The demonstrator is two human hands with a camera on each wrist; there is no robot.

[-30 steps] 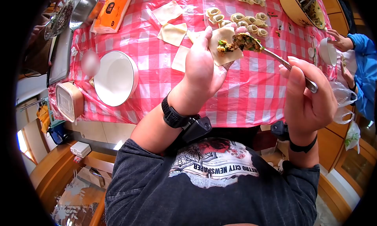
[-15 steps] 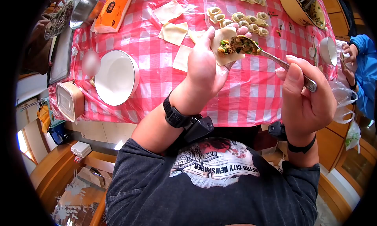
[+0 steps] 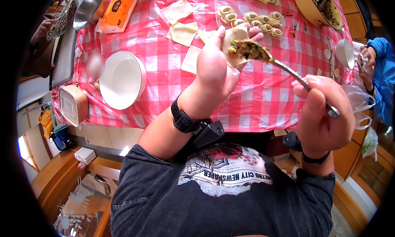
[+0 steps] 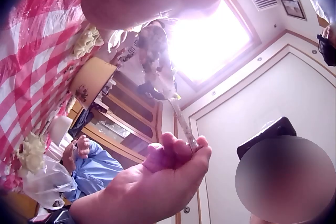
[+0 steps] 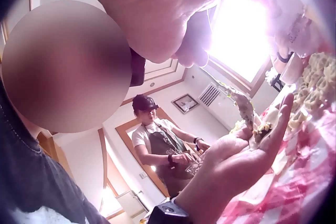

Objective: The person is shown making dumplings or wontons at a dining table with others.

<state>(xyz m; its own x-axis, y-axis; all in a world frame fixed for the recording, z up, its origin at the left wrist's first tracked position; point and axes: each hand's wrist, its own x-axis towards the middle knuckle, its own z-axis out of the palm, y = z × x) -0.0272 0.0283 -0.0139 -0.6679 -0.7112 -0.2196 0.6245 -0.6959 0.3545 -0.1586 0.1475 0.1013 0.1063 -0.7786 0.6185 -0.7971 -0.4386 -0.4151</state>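
On my left hand [image 3: 210, 78], palm up with the fingers stretched out, lies a square dough wrapper [image 3: 235, 63]. My right hand [image 3: 325, 117] pinches the handle of a metal spoon [image 3: 293, 73] between thumb and fingers. The spoon's bowl is heaped with chopped filling [image 3: 253, 50] and overlaps the wrapper in the head view. From the right wrist view, a clump of filling [image 5: 262, 131] shows on the left palm, right by the spoon's tip. More wrappers [image 3: 182, 34] lie on the tablecloth left of the left hand.
Rows of folded wontons [image 3: 251, 17] sit beyond the left hand. A yellow bowl [image 3: 303, 8] of filling stands far right, a white bowl [image 3: 122, 80] at left, near a lidded container [image 3: 73, 105] and orange tissue pack [image 3: 118, 13]. A person in a blue sleeve [image 3: 380, 72] works at right.
My right hand has dropped toward me and its spoon handle slopes more steeply, with the spoon's bowl turned over the wrapper. The left hand has barely moved. The person at right has drawn back from the small bowl.
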